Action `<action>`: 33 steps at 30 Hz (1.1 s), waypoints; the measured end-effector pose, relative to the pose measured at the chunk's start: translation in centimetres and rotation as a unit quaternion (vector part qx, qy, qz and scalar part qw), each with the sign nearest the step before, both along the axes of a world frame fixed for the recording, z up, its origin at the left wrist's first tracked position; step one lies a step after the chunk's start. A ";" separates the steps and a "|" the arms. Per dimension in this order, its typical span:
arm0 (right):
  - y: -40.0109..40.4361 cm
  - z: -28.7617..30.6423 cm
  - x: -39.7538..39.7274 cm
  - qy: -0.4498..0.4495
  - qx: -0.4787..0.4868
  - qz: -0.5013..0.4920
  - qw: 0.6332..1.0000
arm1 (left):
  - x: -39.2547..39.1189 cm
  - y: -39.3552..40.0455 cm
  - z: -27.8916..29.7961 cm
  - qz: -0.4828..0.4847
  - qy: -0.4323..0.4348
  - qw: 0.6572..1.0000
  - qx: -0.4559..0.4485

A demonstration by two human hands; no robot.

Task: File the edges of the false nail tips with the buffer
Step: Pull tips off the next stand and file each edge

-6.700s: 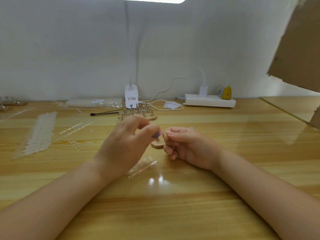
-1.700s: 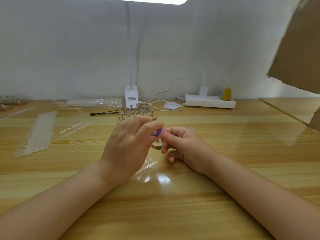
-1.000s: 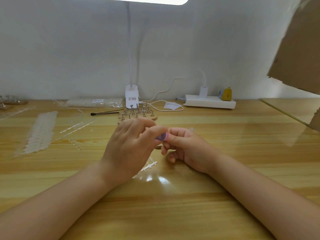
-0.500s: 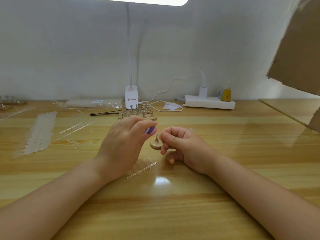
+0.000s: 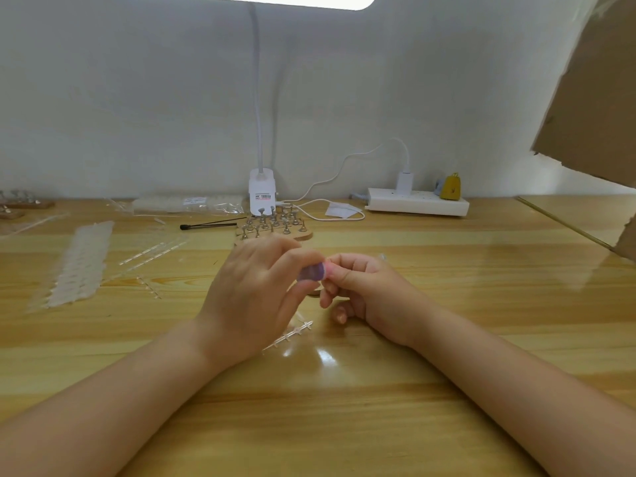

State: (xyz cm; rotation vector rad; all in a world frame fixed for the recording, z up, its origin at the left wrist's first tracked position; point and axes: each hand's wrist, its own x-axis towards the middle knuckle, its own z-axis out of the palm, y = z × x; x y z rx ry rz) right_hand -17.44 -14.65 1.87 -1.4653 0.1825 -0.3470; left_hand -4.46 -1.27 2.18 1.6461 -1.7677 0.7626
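Observation:
My left hand (image 5: 253, 297) pinches a small purple buffer (image 5: 311, 272) between thumb and fingers at mid-table. The buffer's end touches the pinched fingertips of my right hand (image 5: 361, 287). Those fingers are closed on something tiny, probably a clear false nail tip, too small to make out. A small wooden nail stand (image 5: 315, 291) sits just below the hands, mostly hidden. A clear strip of nail tips (image 5: 292, 333) lies on the table under my left hand.
A wooden board with several metal nail holders (image 5: 273, 225) stands behind the hands. Strips of nail tips (image 5: 77, 265) lie at the left. A black brush (image 5: 206, 224), lamp base (image 5: 262, 194), power strip (image 5: 416, 201) and cables line the back edge. Cardboard (image 5: 592, 91) hangs at the upper right.
Half a second ago the buffer was apart from my right hand, with the wooden stand showing between. My left hand has moved right and the buffer meets my right fingertips again.

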 end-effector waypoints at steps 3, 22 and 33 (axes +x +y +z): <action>-0.1 0.2 -0.1 -0.002 0.016 0.014 1.000 | 0.7 0.2 0.2 0.043 0.007 0.999 -0.012; 0.1 0.3 -0.2 0.007 -0.020 0.015 1.000 | 0.6 -0.1 -0.1 0.040 0.008 0.999 -0.025; 0.0 0.1 0.0 -0.002 0.007 -0.021 1.000 | 0.5 -0.1 -0.1 0.007 0.067 0.997 -0.021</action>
